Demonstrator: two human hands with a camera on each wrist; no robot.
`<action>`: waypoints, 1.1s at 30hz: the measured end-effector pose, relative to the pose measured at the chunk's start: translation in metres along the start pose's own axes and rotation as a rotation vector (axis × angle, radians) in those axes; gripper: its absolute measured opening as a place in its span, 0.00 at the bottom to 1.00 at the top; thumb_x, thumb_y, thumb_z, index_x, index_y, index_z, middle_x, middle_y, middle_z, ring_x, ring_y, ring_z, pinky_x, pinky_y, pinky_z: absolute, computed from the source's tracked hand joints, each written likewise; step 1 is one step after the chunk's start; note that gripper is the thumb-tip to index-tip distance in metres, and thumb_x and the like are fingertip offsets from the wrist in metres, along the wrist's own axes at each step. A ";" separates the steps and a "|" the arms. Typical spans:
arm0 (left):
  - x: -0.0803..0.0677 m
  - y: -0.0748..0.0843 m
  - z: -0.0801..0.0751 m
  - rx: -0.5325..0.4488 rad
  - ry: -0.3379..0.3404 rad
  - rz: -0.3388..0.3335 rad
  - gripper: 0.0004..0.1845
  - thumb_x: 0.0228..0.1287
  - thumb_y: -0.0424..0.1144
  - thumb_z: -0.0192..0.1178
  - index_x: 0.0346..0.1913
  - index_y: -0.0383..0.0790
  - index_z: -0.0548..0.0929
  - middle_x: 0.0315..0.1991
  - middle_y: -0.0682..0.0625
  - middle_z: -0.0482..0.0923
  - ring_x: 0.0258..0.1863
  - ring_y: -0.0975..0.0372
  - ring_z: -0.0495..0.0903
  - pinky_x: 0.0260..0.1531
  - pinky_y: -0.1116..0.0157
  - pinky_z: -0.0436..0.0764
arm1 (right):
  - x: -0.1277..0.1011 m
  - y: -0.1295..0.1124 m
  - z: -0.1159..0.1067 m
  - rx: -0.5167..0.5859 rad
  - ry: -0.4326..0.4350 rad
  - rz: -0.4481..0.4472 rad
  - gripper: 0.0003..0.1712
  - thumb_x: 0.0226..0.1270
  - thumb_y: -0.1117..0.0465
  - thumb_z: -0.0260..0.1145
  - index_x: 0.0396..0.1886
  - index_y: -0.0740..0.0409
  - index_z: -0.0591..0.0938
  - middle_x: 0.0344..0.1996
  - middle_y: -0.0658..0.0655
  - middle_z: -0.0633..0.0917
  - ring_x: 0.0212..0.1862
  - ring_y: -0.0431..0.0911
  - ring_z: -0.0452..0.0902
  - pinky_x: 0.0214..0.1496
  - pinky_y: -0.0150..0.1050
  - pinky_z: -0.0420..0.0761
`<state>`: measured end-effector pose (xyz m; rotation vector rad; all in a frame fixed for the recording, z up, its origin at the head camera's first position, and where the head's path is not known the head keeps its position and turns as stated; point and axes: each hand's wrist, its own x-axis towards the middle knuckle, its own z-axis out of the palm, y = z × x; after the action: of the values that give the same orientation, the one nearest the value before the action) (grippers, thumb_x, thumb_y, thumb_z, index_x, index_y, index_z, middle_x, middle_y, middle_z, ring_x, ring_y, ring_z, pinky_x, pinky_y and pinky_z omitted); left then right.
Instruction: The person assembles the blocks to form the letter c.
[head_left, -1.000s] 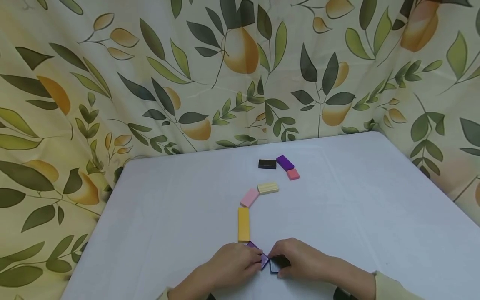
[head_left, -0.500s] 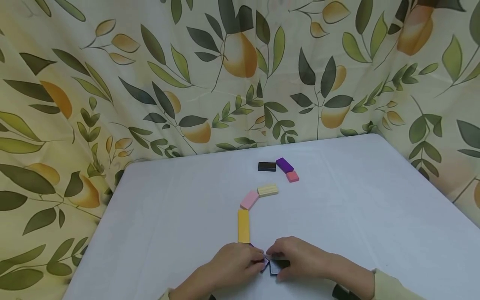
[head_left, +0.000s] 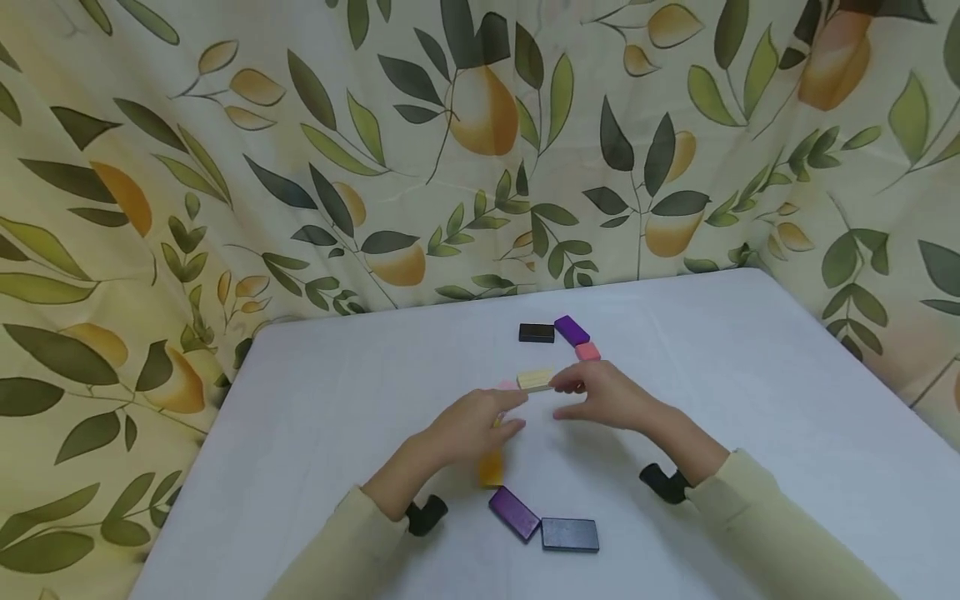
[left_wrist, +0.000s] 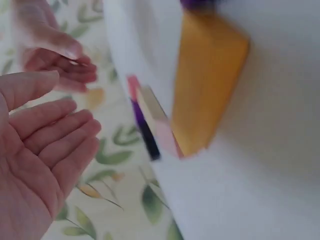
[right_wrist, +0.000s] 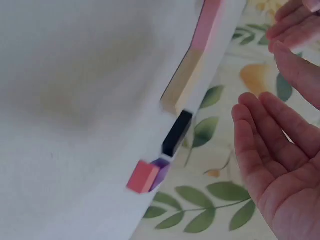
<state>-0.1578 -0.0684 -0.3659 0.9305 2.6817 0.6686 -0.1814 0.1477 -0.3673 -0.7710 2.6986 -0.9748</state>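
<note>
Both my hands hover empty over the middle of the white table (head_left: 315, 400), fingers straight, palms facing each other. My left hand (head_left: 483, 418) covers most of a pink block (head_left: 508, 385) and the far end of an orange block (head_left: 491, 471). My right hand (head_left: 583, 397) is just right of a cream block (head_left: 536, 380), fingertips almost at it. Behind lie a black block (head_left: 536, 332), a purple block (head_left: 572, 330) and a coral block (head_left: 587, 352). Near me lie a purple block (head_left: 514, 512) and a dark blue block (head_left: 570, 534), corner to corner. The wrist views show open palms, left (left_wrist: 40, 150) and right (right_wrist: 272, 165).
A leaf-and-pear patterned curtain (head_left: 450, 150) hangs behind and around the table. The table's back edge runs close behind the black block. Black wrist mounts (head_left: 427, 512) sit on both cream sleeves.
Both hands let go of the near purple and dark blue blocks and moved away from me, up to the pink and cream blocks. The two near blocks now lie uncovered.
</note>
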 end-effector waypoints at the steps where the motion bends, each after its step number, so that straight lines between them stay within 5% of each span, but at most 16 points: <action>1: 0.006 -0.005 -0.001 -0.005 -0.005 -0.023 0.23 0.59 0.49 0.48 0.56 0.44 0.68 0.53 0.56 0.67 0.49 0.66 0.67 0.47 0.66 0.66 | 0.006 0.004 -0.003 -0.015 0.012 0.017 0.23 0.40 0.55 0.70 0.39 0.59 0.79 0.34 0.54 0.80 0.37 0.48 0.74 0.39 0.41 0.73; 5: 0.028 -0.023 -0.001 0.040 -0.019 -0.065 0.25 0.60 0.49 0.46 0.58 0.42 0.65 0.55 0.53 0.65 0.47 0.65 0.68 0.47 0.66 0.65 | 0.026 0.021 -0.016 -0.079 0.025 0.070 0.23 0.41 0.57 0.70 0.39 0.63 0.79 0.34 0.58 0.79 0.36 0.50 0.73 0.38 0.40 0.73; 13: 0.058 -0.032 0.008 0.195 -0.040 0.001 0.22 0.61 0.43 0.45 0.57 0.39 0.66 0.58 0.49 0.61 0.57 0.62 0.59 0.52 0.64 0.59 | 0.047 0.053 -0.042 -0.140 0.066 0.190 0.16 0.50 0.61 0.63 0.38 0.66 0.78 0.34 0.61 0.79 0.40 0.53 0.71 0.41 0.46 0.70; 19: 0.068 -0.028 0.011 0.206 -0.078 0.013 0.21 0.61 0.43 0.46 0.57 0.42 0.66 0.58 0.52 0.61 0.56 0.62 0.59 0.52 0.65 0.59 | 0.071 0.074 -0.036 -0.201 0.159 0.273 0.19 0.52 0.61 0.61 0.41 0.70 0.76 0.38 0.65 0.78 0.42 0.55 0.70 0.44 0.48 0.68; 25: 0.074 -0.022 0.014 0.261 -0.110 0.049 0.21 0.61 0.44 0.46 0.57 0.43 0.67 0.58 0.52 0.61 0.56 0.63 0.60 0.52 0.66 0.59 | 0.089 0.078 -0.022 -0.190 0.141 0.368 0.22 0.51 0.58 0.62 0.43 0.68 0.75 0.39 0.63 0.77 0.40 0.52 0.69 0.46 0.46 0.68; 33: 0.076 -0.025 0.015 0.381 -0.120 0.070 0.20 0.61 0.44 0.46 0.56 0.44 0.68 0.57 0.53 0.62 0.54 0.63 0.63 0.50 0.67 0.61 | 0.097 0.079 -0.009 -0.258 0.204 0.337 0.17 0.51 0.62 0.62 0.40 0.69 0.78 0.36 0.64 0.77 0.38 0.52 0.70 0.45 0.47 0.68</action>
<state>-0.2249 -0.0328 -0.3957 1.1175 2.7260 0.1053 -0.2995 0.1538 -0.4096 -0.2437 3.0343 -0.6669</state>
